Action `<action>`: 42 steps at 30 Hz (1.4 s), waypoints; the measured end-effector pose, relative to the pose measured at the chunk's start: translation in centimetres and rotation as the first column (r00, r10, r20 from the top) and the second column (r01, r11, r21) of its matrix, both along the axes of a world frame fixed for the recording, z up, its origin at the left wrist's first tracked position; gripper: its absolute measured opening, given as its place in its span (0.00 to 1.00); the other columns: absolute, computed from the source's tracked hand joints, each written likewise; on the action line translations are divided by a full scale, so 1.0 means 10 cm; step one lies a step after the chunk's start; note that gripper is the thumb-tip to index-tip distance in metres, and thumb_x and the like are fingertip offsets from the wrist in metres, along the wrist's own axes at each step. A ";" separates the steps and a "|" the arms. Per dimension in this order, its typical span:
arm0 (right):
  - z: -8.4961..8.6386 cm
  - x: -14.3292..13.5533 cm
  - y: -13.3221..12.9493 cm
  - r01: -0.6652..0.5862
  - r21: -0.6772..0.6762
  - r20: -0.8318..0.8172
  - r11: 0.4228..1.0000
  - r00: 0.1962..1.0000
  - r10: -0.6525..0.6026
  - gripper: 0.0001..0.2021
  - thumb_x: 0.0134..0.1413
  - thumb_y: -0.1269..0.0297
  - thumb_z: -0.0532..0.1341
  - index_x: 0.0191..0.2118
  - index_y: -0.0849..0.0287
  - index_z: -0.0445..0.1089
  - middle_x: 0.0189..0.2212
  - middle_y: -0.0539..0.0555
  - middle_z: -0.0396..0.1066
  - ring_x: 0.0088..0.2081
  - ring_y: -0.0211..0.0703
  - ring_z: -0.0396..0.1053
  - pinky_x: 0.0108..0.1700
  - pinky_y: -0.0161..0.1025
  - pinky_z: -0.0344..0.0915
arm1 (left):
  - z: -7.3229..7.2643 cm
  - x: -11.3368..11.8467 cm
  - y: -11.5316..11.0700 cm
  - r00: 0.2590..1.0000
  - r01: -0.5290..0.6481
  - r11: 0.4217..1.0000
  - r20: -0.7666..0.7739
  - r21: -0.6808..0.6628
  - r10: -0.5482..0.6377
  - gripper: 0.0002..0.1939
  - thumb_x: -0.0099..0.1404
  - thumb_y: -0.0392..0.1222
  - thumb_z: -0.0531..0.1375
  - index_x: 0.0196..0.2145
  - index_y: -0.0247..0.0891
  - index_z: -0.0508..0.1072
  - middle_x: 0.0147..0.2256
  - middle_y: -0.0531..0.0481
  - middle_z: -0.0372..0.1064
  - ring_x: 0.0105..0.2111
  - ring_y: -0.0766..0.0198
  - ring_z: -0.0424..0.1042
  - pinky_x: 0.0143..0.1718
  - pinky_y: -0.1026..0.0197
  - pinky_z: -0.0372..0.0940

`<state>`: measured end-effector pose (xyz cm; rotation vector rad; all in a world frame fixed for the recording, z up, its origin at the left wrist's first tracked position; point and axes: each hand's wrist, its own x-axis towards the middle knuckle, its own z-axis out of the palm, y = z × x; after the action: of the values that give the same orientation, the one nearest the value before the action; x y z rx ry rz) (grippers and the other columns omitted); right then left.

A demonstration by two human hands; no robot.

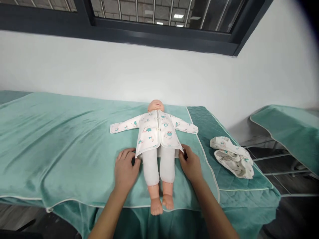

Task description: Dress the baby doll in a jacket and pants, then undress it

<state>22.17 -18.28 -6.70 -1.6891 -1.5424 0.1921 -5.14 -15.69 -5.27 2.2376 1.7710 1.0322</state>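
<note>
A baby doll (156, 105) lies on its back, its head toward the wall and its bare feet near the bed's front edge. It wears a white printed jacket (149, 132) with both sleeves stretched out sideways; a fastening shows at the chest, and the lower front parts slightly. White cloth covers its legs down to the shins. My left hand (126, 167) pinches the jacket's lower left corner, fingers curled round the hem. At the lower right corner, my right hand (190, 162) grips the hem between thumb and fingers.
Green blankets cover the bed (74, 149). A crumpled printed cloth item (234, 157) lies on the quilted part at the right. Behind rises a white wall (124, 73) beneath a dark-framed window (159, 33). Another green-covered surface (291, 132) stands beyond a gap with metal bars.
</note>
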 end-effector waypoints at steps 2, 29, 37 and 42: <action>-0.02 0.00 0.00 -0.010 0.056 0.021 0.998 1.000 0.009 0.18 0.62 0.64 0.53 0.55 0.57 0.67 0.35 0.55 0.74 0.36 0.48 0.71 0.38 0.44 0.67 | -0.01 0.01 -0.02 0.999 -0.032 0.999 -0.019 -0.003 0.032 0.05 0.65 0.37 0.54 0.33 0.42 0.70 0.47 0.48 0.73 0.49 0.51 0.68 0.51 0.48 0.61; 0.18 -0.23 0.08 -0.461 0.263 0.192 0.847 0.886 0.423 0.28 0.65 0.74 0.51 0.68 0.47 0.55 0.69 0.53 0.53 0.71 0.52 0.47 0.67 0.63 0.55 | -0.07 0.00 0.00 1.000 -0.015 1.000 0.006 -0.002 0.015 0.03 0.65 0.36 0.54 0.37 0.41 0.67 0.49 0.46 0.71 0.53 0.52 0.67 0.51 0.48 0.57; 0.18 -0.23 0.06 -0.501 0.245 0.203 0.830 0.864 0.461 0.28 0.64 0.75 0.52 0.67 0.48 0.57 0.68 0.53 0.56 0.70 0.51 0.48 0.68 0.62 0.52 | -0.07 0.00 -0.01 0.998 -0.010 1.000 0.066 0.005 0.010 0.02 0.65 0.35 0.56 0.35 0.41 0.66 0.48 0.46 0.71 0.52 0.52 0.67 0.51 0.50 0.58; 0.14 -0.15 -0.02 -0.442 0.264 -0.054 0.858 0.881 0.470 0.22 0.64 0.70 0.55 0.62 0.48 0.65 0.66 0.54 0.59 0.67 0.52 0.56 0.67 0.58 0.56 | -0.09 -0.01 -0.01 0.996 0.008 1.000 0.084 0.006 -0.009 0.07 0.65 0.33 0.54 0.40 0.40 0.68 0.49 0.46 0.71 0.53 0.52 0.67 0.51 0.49 0.57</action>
<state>20.71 -18.49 -5.35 -1.0795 -1.7785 0.3263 -5.27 -15.78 -6.16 2.1687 1.7248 1.1139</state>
